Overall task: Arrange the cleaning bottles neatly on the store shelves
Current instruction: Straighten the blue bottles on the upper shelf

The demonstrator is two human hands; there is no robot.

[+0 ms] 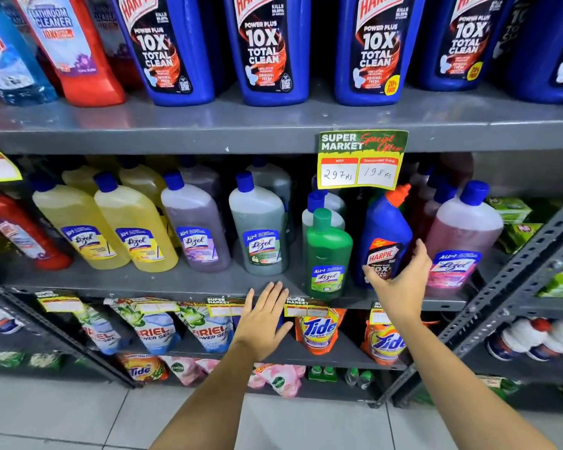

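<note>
On the middle shelf (182, 282) stand Lizol bottles: two yellow ones (134, 222), a purple one (194, 222), a grey-green one (260, 225), a small green one (328, 251) at the front edge, and a pink one (462, 235). A blue Harpic bottle (385, 228) with an orange cap stands tilted between the green and pink bottles. My right hand (400, 274) wraps around the Harpic bottle's lower part. My left hand (264, 316) hovers flat with fingers apart below the shelf edge, holding nothing.
Large blue Harpic bottles (270, 50) line the top shelf. A special-offer price tag (361, 160) hangs from its edge. Ariel and Tide pouches (316, 329) fill the lower shelf. A second rack (527, 251) with green boxes stands at the right. White floor tiles lie below.
</note>
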